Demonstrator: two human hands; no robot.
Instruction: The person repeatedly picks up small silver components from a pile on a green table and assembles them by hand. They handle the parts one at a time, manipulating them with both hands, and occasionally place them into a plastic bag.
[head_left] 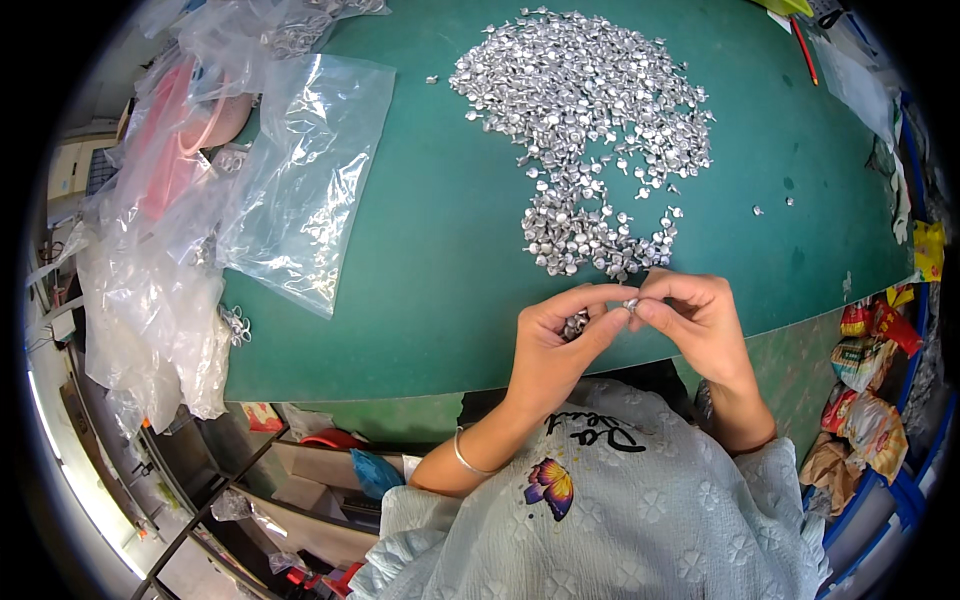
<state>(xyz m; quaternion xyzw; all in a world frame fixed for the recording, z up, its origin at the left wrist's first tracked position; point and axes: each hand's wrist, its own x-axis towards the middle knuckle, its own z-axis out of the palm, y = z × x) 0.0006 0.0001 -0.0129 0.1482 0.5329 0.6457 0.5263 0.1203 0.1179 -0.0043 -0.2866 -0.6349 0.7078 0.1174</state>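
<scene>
Near the front edge of the green tabletop, my left hand (553, 345) and my right hand (702, 322) meet fingertip to fingertip. Between their thumbs and forefingers they pinch one small silver metal part (630, 304). A few more metal parts (575, 324) sit in the curled fingers of my left hand. Just beyond my hands spreads a big heap of silver metal parts (580, 85), each with a roundish head and a short stem. A smaller cluster of metal parts (580, 235) reaches from the heap almost to my right fingertips.
A flat clear plastic bag (310, 180) lies on the green table (430, 290) at left, beside crumpled bags (145, 320) and a pink basket (215, 120). Two stray parts (758, 210) lie at right. A red pencil (804, 50) is at far right. Snack packets (865, 362) hang beyond the right edge.
</scene>
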